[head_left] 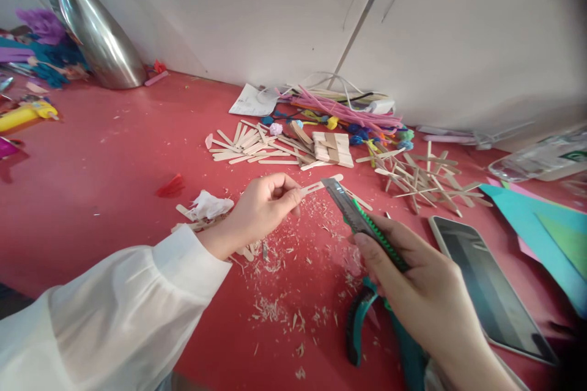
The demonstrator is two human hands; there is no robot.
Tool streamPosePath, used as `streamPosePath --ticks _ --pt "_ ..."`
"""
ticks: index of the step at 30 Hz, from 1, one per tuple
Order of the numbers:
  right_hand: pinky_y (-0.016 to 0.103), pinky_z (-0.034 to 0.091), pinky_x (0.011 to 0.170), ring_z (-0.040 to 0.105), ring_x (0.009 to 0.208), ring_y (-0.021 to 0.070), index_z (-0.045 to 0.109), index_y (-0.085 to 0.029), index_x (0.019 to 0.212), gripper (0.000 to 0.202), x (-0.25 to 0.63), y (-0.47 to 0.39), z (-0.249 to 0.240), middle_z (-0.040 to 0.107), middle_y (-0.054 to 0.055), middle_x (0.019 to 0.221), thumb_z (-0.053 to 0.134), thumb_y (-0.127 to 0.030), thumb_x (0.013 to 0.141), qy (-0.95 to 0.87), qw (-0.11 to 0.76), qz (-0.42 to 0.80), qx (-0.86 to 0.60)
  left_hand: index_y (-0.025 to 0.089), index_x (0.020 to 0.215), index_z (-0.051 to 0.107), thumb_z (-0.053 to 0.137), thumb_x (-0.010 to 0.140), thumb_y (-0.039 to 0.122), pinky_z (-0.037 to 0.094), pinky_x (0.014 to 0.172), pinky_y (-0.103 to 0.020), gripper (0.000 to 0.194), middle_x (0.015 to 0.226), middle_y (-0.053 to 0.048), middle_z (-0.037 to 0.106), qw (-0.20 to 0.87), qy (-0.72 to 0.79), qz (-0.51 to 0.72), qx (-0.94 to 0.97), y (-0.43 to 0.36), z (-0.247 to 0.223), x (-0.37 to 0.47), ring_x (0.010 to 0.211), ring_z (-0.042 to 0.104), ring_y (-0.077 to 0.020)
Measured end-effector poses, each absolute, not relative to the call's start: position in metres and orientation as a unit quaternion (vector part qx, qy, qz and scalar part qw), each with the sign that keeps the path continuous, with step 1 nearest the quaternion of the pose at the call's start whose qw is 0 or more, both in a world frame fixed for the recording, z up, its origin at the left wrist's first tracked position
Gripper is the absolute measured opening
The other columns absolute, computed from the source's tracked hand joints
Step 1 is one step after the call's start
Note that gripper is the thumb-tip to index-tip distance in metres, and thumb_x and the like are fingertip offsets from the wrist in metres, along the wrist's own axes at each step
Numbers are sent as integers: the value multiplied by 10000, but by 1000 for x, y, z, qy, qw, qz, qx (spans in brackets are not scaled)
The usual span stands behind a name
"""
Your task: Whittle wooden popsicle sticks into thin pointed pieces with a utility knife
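Pinched between thumb and fingers of my left hand [268, 211] is a thin wooden craft stick [315, 187] with a narrow slot in it. My right hand [413, 275] is wrapped round a green and black utility knife [367, 220]. The knife's blade end is over the right part of the stick, near its rounded tip. Wood shavings [270, 308] are scattered on the red table [114, 195] below both hands. Teal-handled pliers [360, 324] lie under my right hand, partly hidden by it.
Piles of craft sticks [250, 145] and pink pipe cleaners [339, 111] lie at the back. More sticks [431, 180] and a phone [490, 287] are at the right. A steel jug [98, 30] and a yellow glue gun [27, 115] stand and lie at the left.
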State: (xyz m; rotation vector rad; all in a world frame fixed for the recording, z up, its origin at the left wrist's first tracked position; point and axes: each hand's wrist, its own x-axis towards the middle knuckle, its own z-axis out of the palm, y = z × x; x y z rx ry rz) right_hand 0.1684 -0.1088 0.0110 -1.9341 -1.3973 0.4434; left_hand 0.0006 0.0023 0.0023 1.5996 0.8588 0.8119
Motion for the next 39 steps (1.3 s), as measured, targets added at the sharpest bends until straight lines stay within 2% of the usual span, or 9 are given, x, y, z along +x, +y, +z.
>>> streamPosePath --ticks 6,15,22,28,33,39 --pt "218 343 366 400 385 87 609 -217 935 333 171 -108 9 464 -62 495 525 -487 758 -522 347 223 -746 147 711 515 524 815 303 350 483 -189 187 615 29 503 556 364 335 668 2 2 0 506 414 -55" --pt "211 312 349 375 370 80 574 -209 903 322 164 -107 18 428 -74 457 535 -491 754 -444 400 355 -719 159 693 496 516 813 314 361 506 -200 197 625 23 526 569 366 321 663 3 1 0 512 429 -63" --pt "208 298 350 358 362 73 565 -210 890 329 165 -107 17 415 -81 437 542 -508 754 -437 407 366 -714 155 702 498 516 814 310 337 486 -191 192 619 30 501 575 364 319 660 3 0 0 505 409 -55" --pt "209 326 373 404 387 78 530 -235 775 250 179 -105 12 451 -73 455 568 -482 759 -443 473 283 -707 151 694 513 533 788 271 287 467 -190 153 587 49 418 580 345 291 678 3 -1 0 498 348 -52" --pt "221 362 396 439 404 92 520 -230 783 274 179 -99 7 472 -74 466 615 -479 719 -440 450 329 -704 146 706 535 576 757 286 288 471 -186 155 603 47 434 612 319 221 689 0 1 -1 514 366 -53" --pt "221 377 398 431 392 84 526 -209 848 318 160 -102 5 456 -84 472 638 -465 695 -420 424 421 -683 144 699 541 591 764 300 339 495 -174 176 586 48 490 648 297 248 656 1 1 0 506 428 -45"
